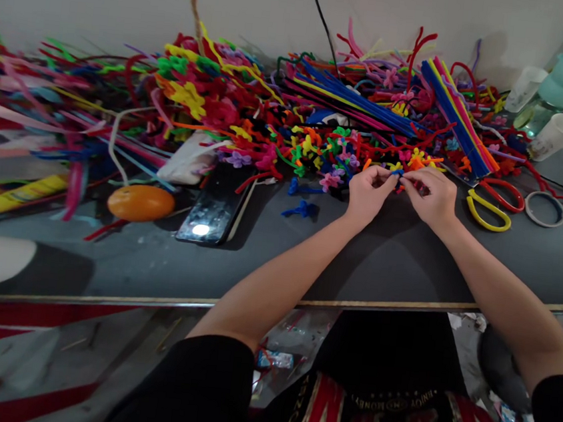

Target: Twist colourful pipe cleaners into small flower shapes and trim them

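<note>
Between the fingertips of my left hand (370,192) and my right hand (433,192) is a small blue pipe cleaner piece (397,173), pinched from both sides just above the table. Much of it is hidden by the fingers. Both hands are closed, thumbs against forefingers. To the left of my left hand lie a finished-looking blue pipe cleaner flower (302,209) and another blue piece (300,187). Small flowers in purple, green, yellow and orange are heaped just behind my hands. Scissors (489,211) with red and yellow handles lie right of my right hand.
Pipe cleaners (214,90) in many colours are piled along the wall. Bundled straight ones (455,115) lean at the right. A phone (216,204), an orange oval object (141,204), a tape roll (544,209) and paper cups (557,136) sit on the grey table (154,271).
</note>
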